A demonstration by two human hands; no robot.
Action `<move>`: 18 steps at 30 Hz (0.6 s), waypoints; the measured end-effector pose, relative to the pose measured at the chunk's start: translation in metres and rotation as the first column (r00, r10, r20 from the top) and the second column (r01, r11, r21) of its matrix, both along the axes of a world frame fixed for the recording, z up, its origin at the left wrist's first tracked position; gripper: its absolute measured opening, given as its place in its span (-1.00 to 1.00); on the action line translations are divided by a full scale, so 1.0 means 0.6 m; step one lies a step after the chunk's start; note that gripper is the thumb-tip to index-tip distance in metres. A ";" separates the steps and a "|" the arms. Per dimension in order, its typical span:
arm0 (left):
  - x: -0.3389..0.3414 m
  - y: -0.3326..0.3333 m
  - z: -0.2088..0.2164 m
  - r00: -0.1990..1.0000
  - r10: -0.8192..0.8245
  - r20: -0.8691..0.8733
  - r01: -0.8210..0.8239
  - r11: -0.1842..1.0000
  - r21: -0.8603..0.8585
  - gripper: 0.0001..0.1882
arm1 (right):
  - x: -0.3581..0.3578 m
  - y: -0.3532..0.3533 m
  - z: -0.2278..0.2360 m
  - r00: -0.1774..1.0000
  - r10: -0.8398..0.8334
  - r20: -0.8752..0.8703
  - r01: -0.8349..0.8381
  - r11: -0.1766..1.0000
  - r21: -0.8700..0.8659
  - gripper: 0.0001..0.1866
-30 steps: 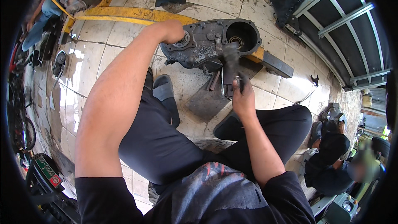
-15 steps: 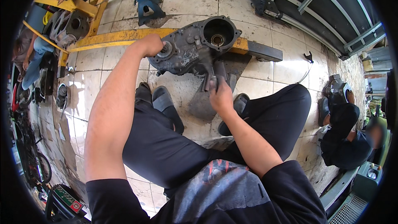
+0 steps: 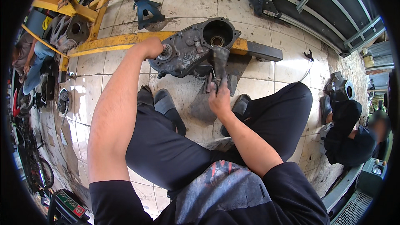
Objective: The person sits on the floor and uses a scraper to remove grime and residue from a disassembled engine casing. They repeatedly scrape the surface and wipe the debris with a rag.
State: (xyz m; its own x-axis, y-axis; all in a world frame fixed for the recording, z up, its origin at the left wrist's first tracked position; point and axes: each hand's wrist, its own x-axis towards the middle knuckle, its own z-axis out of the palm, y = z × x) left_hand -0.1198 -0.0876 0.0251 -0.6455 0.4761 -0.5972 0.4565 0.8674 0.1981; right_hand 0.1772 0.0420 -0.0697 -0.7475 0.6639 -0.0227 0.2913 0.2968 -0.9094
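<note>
A dark, greasy metal gear housing (image 3: 187, 48) sits before me, with a large round opening at its right end and a bearing (image 3: 165, 52) set in its left end. My left hand (image 3: 153, 48) is closed on the housing's left edge, beside the bearing; its fingertips are partly hidden. In my right hand (image 3: 220, 98) is what looks like a paintbrush (image 3: 220, 56), its broad dark end pointing up just below the round opening. Whether that end touches the metal I cannot tell.
A yellow steel frame (image 3: 121, 41) with a dark end beam (image 3: 264, 51) runs behind the housing. A blue stand (image 3: 148, 11) is farther back. At right, a person (image 3: 350, 141) sits near another metal housing (image 3: 339, 87); a small fork-shaped part (image 3: 308, 55) lies on the tiles.
The brush in my right hand has swung from the housing's lower face rightward, to below the round opening. My left hand keeps its place on the edge.
</note>
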 end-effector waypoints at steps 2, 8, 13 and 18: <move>0.001 -0.004 -0.001 1.000 0.003 0.006 -0.003 1.000 -0.006 -0.54 | -0.002 -0.003 -0.005 0.975 0.088 0.202 -0.098 0.995 0.037 -0.67; 0.003 0.001 0.001 1.000 0.009 0.016 -0.009 1.000 -0.015 -0.54 | 0.005 -0.008 -0.023 0.988 0.097 0.122 -0.103 0.993 0.049 -0.67; -0.003 0.001 0.001 0.999 0.024 0.026 -0.024 1.000 -0.014 -0.54 | -0.003 -0.006 -0.015 0.974 0.098 0.202 -0.091 0.995 -0.045 -0.64; -0.011 -0.001 -0.008 1.000 -0.006 0.004 0.006 1.000 -0.012 -0.55 | 0.002 -0.015 -0.047 0.990 -0.038 0.134 0.032 0.998 0.046 -0.59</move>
